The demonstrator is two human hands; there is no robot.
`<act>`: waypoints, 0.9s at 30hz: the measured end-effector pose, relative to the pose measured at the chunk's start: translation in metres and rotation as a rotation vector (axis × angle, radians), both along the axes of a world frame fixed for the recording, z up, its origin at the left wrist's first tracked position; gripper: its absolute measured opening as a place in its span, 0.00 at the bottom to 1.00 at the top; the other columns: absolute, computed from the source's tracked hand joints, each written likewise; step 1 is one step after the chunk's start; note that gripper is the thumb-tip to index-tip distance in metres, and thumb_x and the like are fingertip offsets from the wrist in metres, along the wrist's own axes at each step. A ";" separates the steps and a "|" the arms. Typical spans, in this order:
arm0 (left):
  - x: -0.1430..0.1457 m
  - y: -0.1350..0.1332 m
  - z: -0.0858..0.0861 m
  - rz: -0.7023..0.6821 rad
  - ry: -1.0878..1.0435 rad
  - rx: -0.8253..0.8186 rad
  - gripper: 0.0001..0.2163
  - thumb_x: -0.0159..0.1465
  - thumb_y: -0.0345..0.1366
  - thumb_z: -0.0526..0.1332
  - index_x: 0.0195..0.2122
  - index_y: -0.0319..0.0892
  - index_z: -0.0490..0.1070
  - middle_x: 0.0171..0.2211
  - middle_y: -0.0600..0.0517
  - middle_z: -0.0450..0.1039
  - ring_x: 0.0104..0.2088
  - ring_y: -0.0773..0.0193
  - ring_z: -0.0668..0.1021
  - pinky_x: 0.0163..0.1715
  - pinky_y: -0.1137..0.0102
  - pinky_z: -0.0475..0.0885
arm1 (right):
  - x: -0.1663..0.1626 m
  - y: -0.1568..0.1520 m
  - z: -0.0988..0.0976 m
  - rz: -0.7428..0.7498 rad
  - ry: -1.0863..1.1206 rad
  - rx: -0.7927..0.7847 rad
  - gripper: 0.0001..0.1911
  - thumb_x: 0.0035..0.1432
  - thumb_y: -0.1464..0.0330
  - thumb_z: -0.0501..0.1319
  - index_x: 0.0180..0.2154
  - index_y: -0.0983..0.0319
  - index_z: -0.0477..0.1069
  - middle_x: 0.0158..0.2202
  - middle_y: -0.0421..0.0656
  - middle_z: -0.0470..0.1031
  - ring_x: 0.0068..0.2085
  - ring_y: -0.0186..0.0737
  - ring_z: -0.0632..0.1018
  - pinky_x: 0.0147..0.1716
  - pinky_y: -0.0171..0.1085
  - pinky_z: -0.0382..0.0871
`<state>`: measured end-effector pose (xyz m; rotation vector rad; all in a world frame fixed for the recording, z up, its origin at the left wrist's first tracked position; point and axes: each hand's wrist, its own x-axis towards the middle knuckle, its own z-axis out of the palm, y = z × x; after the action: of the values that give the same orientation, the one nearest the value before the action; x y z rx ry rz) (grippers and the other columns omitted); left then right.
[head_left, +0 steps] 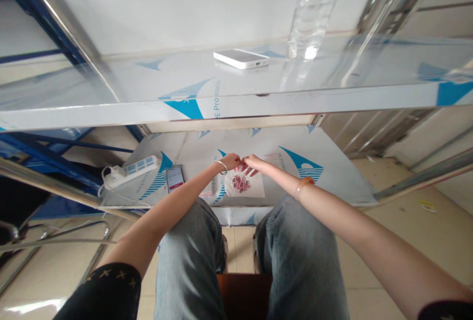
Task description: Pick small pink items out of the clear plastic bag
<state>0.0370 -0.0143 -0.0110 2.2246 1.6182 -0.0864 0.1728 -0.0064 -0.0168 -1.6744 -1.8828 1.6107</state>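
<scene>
On the lower shelf lies a white sheet [254,191] with a small heap of pink and dark red bead-like pieces [241,183] on it. My left hand [232,161], with a bangle at the wrist, is closed at the far edge of the sheet. Its fingertips meet those of my right hand [253,163], whose thumb and forefinger pinch together while the other fingers hang loosely over the heap. Whatever sits between the fingertips is too small to make out. Clear plastic packaging [272,159] appears to lie beyond my right hand.
A phone with a lit screen [175,180] and a white power strip [135,169] with its cable lie left on the lower shelf [332,177]. Above, the upper shelf [140,108] juts forward, bearing a white phone [241,58] and a water bottle [314,14]. My knees [295,231] touch the front edge.
</scene>
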 end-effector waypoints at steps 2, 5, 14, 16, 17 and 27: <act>0.001 0.001 0.001 0.012 0.046 0.052 0.15 0.67 0.31 0.51 0.39 0.32 0.77 0.38 0.42 0.79 0.40 0.58 0.80 0.42 0.68 0.71 | 0.000 0.000 0.001 -0.003 0.013 -0.008 0.17 0.66 0.69 0.49 0.32 0.67 0.74 0.32 0.47 0.79 0.21 0.30 0.75 0.21 0.29 0.66; 0.002 0.002 0.001 0.028 0.082 0.044 0.15 0.68 0.31 0.50 0.40 0.33 0.77 0.39 0.41 0.79 0.42 0.58 0.80 0.44 0.68 0.72 | 0.000 0.002 -0.002 -0.006 0.022 0.027 0.15 0.64 0.71 0.50 0.33 0.67 0.74 0.33 0.46 0.79 0.21 0.28 0.75 0.21 0.27 0.63; 0.006 0.002 0.004 0.059 0.267 -0.001 0.16 0.70 0.34 0.48 0.51 0.34 0.71 0.49 0.36 0.75 0.50 0.48 0.77 0.45 0.56 0.74 | -0.006 0.019 -0.014 0.089 -0.275 0.344 0.12 0.58 0.71 0.57 0.25 0.67 0.75 0.27 0.46 0.79 0.23 0.32 0.75 0.25 0.29 0.65; 0.007 0.000 0.005 0.090 0.257 -0.014 0.16 0.69 0.33 0.49 0.52 0.34 0.71 0.50 0.36 0.74 0.51 0.47 0.77 0.45 0.55 0.74 | -0.007 0.017 -0.007 0.083 -0.321 0.359 0.13 0.57 0.69 0.58 0.25 0.66 0.76 0.26 0.46 0.78 0.25 0.34 0.77 0.27 0.31 0.66; 0.008 0.000 0.006 0.108 0.253 -0.014 0.16 0.69 0.33 0.49 0.52 0.35 0.70 0.50 0.36 0.74 0.51 0.47 0.76 0.45 0.55 0.74 | -0.008 0.014 -0.003 0.077 -0.342 0.367 0.13 0.58 0.67 0.58 0.25 0.65 0.76 0.26 0.46 0.78 0.26 0.35 0.77 0.28 0.31 0.66; 0.009 0.001 0.000 0.188 0.249 0.074 0.16 0.68 0.34 0.51 0.53 0.38 0.70 0.49 0.38 0.75 0.51 0.50 0.77 0.48 0.58 0.72 | -0.015 0.007 0.015 0.052 -0.433 0.399 0.15 0.59 0.63 0.57 0.26 0.63 0.76 0.27 0.47 0.79 0.35 0.41 0.80 0.34 0.33 0.67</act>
<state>0.0464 -0.0133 -0.0107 2.1732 1.9843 -0.2656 0.1577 0.0006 -0.0014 -1.8999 -2.2645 0.8393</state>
